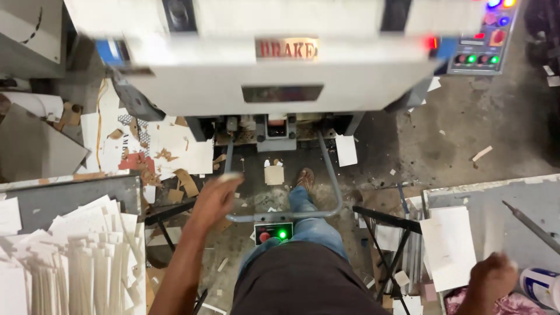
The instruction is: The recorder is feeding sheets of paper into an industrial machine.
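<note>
At far left, a heap of white die-cut card pieces point(70, 256) is being cut off by the frame edge, lying on a grey table point(76, 192). Just to its right, the left hand point(214, 198) is being held out over the littered floor, blurred, with a pale scrap point(230, 176) seemingly being pinched at the fingertips; how tightly it is being gripped cannot be told. In the centre, a grey machine point(280, 76) is being seen only as a smear from above, its lower works partly hidden. A bent metal bar point(332, 175) is being stood inside by one sandalled foot point(304, 177), beside a pedal box point(274, 233) with a green light. At right, a white sheet stack point(449, 245) is being passed by the right hand point(493, 280), blurred and curled; whether anything is being held there cannot be made out. A white tub point(539, 286) is being cropped at the corner.
</note>
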